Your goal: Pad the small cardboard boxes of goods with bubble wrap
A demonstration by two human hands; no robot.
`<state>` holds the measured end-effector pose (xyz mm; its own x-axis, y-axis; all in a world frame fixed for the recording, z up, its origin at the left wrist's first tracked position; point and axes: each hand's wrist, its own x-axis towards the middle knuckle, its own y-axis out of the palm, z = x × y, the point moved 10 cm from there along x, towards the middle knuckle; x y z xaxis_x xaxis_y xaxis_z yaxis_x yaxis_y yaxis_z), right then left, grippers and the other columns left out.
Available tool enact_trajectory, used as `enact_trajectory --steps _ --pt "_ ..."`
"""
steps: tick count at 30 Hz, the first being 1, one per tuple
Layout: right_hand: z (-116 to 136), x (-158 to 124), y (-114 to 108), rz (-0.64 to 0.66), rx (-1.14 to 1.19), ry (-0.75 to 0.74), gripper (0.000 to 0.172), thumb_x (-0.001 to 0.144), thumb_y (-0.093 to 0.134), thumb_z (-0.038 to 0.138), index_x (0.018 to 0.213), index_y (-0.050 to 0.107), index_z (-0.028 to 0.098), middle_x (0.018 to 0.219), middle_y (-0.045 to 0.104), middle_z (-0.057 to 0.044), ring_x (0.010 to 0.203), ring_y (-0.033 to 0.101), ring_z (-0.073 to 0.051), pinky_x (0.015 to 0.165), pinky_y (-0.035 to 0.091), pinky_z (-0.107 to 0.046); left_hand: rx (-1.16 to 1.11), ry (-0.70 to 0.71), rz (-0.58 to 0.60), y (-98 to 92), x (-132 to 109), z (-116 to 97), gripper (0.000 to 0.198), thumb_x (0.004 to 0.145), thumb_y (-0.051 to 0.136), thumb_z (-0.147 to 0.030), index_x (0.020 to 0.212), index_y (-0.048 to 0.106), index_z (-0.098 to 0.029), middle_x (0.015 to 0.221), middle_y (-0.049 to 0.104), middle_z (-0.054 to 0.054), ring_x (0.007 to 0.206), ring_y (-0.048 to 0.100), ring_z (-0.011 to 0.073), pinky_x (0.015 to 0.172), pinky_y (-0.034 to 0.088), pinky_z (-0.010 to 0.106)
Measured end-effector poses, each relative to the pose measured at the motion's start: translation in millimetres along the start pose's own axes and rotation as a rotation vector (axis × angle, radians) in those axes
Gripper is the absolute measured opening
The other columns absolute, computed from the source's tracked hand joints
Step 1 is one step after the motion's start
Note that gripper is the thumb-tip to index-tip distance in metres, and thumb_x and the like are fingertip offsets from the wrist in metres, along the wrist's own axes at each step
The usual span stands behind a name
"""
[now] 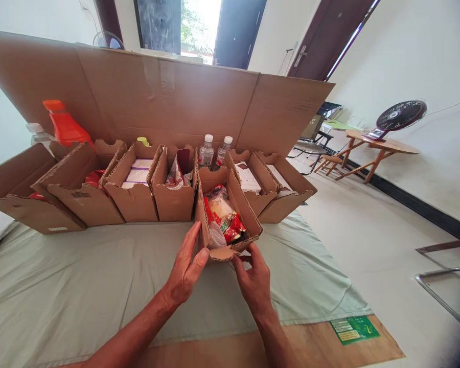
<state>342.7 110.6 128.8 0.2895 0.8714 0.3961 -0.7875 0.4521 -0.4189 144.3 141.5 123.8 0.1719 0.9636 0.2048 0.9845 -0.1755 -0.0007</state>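
Nearest you is the bare wooden edge of the tabletop (214, 353), with a green printed label (362, 329) toward its right corner; beyond that edge a pale green cloth (111, 278) covers it, rumpled. Over the cloth, your left grip (186, 268) is spread wide, fingers against the left wall of an open cardboard box (240, 200) and thumb by its front left corner. Your right grip (255, 273) is narrower, thumb and bent fingers touching the front right corner; you cannot tell from here whether it clamps the board. The box lies between both grips and just ahead of them, jutting toward you out of a row, its notched front lip facing you. Inside it, a red printed food packet (233, 226) lies against a clear plastic bag (216, 235), both clear of your fingers. Farther back, four boxes stand to its left, the nearest holding a red-and-white packet (175, 174), the next white packs with purple edging (138, 171); two more stand to its right. Behind the row are two white-capped bottles (206, 153) and, far left, an orange bottle (67, 125), before a wide cardboard panel (199, 102).
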Motion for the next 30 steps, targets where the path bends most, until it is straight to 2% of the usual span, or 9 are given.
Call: enact_trajectory --steps 3,5,8,10,13,18,23,27,30 --pt "1 24 8 -0.028 -0.086 -0.042 0.035 0.088 0.061 0.044 0.111 0.064 0.018 0.098 0.072 -0.010 0.085 0.069 -0.023 0.066 0.057 -0.033 0.089 -0.054 -0.026 -1.1 0 6 0.063 0.098 0.049 -0.047 0.154 0.034 -0.023 0.162 0.035 0.011 0.148 0.034 0.0281 0.123 0.026 0.050" --pt "-3 41 17 -0.018 -0.135 -0.038 0.040 0.086 0.060 0.047 0.111 0.064 0.016 0.097 0.073 -0.012 0.084 0.069 -0.024 0.067 0.056 -0.035 0.164 -0.063 -0.101 -7.3 1 7 0.058 0.097 0.049 -0.043 0.150 0.039 -0.022 0.156 0.041 0.012 0.143 0.040 0.0278 0.117 0.034 0.050" --pt "-12 63 30 -0.001 -0.173 -0.017 0.040 0.085 0.057 0.050 0.105 0.065 0.017 0.092 0.074 -0.011 0.078 0.069 -0.023 0.070 0.054 -0.036 0.257 -0.090 -0.217 -17.1 1 9 0.054 0.091 0.055 -0.036 0.142 0.047 -0.021 0.137 0.053 0.014 0.121 0.055 0.0271 0.093 0.052 0.044" --pt "-17 75 36 0.000 -0.188 -0.002 0.038 0.086 0.055 0.052 0.098 0.067 0.018 0.088 0.074 -0.010 0.074 0.068 -0.023 0.069 0.052 -0.035 0.269 -0.119 -0.253 -19.4 4 14 0.054 0.086 0.057 -0.032 0.138 0.050 -0.021 0.123 0.058 0.012 0.105 0.059 0.0243 0.081 0.053 0.039" --pt "-22 85 42 0.006 -0.213 0.019 0.038 0.085 0.055 0.054 0.091 0.068 0.019 0.083 0.074 -0.009 0.072 0.067 -0.023 0.068 0.049 -0.034 0.216 -0.130 -0.242 -14.5 16 22 0.058 0.083 0.058 -0.028 0.139 0.047 -0.020 0.119 0.060 0.011 0.099 0.061 0.0221 0.086 0.052 0.040" --pt "-32 97 49 0.015 -0.210 0.065 0.036 0.085 0.054 0.051 0.088 0.069 0.019 0.080 0.075 -0.010 0.071 0.068 -0.024 0.068 0.048 -0.034 0.174 -0.082 -0.215 -5.0 45 30 0.067 0.080 0.059 -0.026 0.143 0.040 -0.016 0.133 0.056 0.017 0.121 0.057 0.0264 0.100 0.047 0.046" --pt "-43 100 54 0.055 -0.099 0.098 0.036 0.087 0.052 0.048 0.094 0.071 0.019 0.084 0.077 -0.010 0.075 0.072 -0.025 0.071 0.053 -0.035 0.210 -0.070 -0.191 -3.5 62 35 0.072 0.079 0.059 -0.023 0.147 0.037 -0.015 0.140 0.053 0.018 0.128 0.053 0.0280 0.107 0.043 0.049" --pt "-37 84 51 0.081 -0.014 0.097 0.037 0.088 0.051 0.048 0.099 0.070 0.018 0.090 0.078 -0.012 0.075 0.074 -0.024 0.068 0.056 -0.035 0.241 -0.098 -0.148 -7.5 59 37 0.076 0.078 0.058 -0.022 0.149 0.035 -0.012 0.141 0.053 0.021 0.124 0.057 0.0299 0.104 0.046 0.051" --pt "-14 67 50 0.115 0.033 0.078 0.034 0.089 0.052 0.046 0.098 0.070 0.018 0.084 0.077 -0.009 0.069 0.073 -0.022 0.065 0.056 -0.032 0.269 -0.117 -0.091 -18.7 36 37 0.070 0.079 0.058 -0.022 0.147 0.042 -0.015 0.140 0.057 0.019 0.119 0.061 0.0300 0.100 0.050 0.051"
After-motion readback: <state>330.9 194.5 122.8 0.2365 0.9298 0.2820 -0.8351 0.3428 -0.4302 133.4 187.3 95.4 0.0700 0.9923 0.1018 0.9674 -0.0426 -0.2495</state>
